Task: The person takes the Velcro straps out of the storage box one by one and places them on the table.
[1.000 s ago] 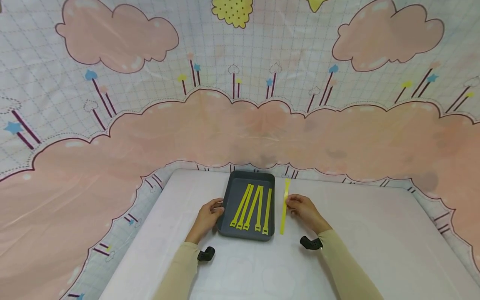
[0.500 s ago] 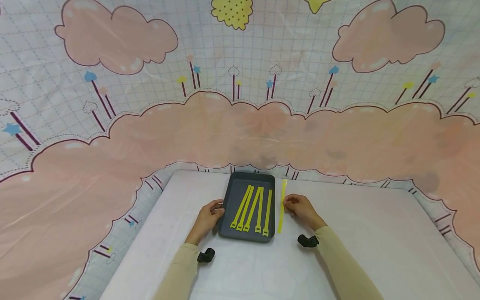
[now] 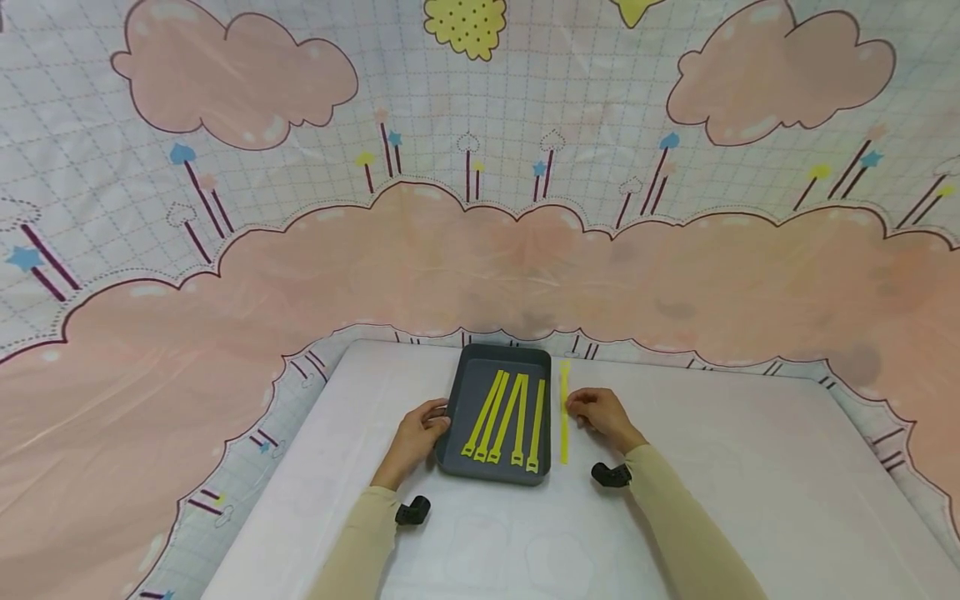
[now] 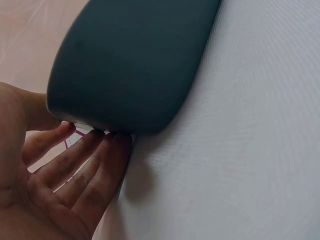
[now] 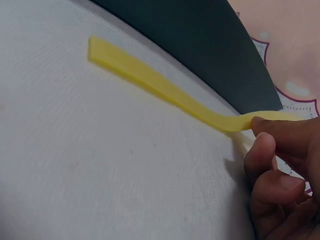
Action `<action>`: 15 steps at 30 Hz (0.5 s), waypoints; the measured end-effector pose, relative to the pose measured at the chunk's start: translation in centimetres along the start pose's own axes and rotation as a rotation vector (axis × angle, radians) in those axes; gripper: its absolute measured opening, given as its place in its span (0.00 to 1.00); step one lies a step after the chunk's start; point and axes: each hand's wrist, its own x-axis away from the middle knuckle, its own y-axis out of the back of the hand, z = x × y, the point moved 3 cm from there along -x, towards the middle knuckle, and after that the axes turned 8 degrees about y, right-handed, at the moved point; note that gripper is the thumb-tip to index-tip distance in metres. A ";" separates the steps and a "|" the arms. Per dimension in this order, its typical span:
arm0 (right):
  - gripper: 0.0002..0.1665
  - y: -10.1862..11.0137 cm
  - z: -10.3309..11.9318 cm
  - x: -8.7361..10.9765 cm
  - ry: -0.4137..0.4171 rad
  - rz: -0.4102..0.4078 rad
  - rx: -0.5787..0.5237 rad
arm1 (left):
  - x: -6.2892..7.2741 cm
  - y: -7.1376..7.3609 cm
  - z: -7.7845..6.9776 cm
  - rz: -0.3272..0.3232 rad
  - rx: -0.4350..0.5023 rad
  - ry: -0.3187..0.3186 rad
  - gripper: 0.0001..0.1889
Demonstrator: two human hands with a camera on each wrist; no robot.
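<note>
A dark grey rectangular tray stands on the white table. In it several flat yellow hook-and-loop cable ties lie lengthwise, slotted heads towards the person. At the tray's left side my left hand holds the rim. The left wrist view shows its fingers against the outer wall, the thumb tip hidden by the rim. Just right of the tray, my right hand pinches another yellow cable tie near its middle. In the right wrist view that cable tie bends upwards at the fingertips.
White cloth covers the table, which reaches back to a printed curtain with clouds. Black wrist-worn cameras sit at the left wrist and the right wrist.
My right hand has shifted slightly left with the cable tie, which now hangs closer to the tray's right edge and more upright in the head view. My left hand and the tray stay put.
</note>
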 end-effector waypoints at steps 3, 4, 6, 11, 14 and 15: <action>0.09 -0.1 0.0 -0.1 -0.009 -0.006 0.023 | 0.0 0.1 0.0 -0.001 -0.006 0.009 0.21; 0.09 -0.1 0.1 -0.1 -0.016 -0.011 0.030 | 0.1 0.1 -0.1 -0.001 -0.006 0.010 0.22; 0.09 -0.1 0.1 -0.1 -0.021 -0.019 0.049 | 0.1 0.0 -0.1 0.003 -0.007 0.006 0.22; 0.11 -0.2 0.2 0.0 -0.048 -0.037 0.073 | 0.1 0.0 0.0 0.009 -0.010 0.022 0.22; 0.12 -0.1 0.3 0.2 -0.053 -0.054 0.073 | 0.1 0.0 0.0 0.010 -0.006 0.026 0.22; 0.13 -0.1 0.3 0.2 -0.053 -0.061 0.067 | 0.1 0.0 -0.1 0.012 -0.003 0.026 0.22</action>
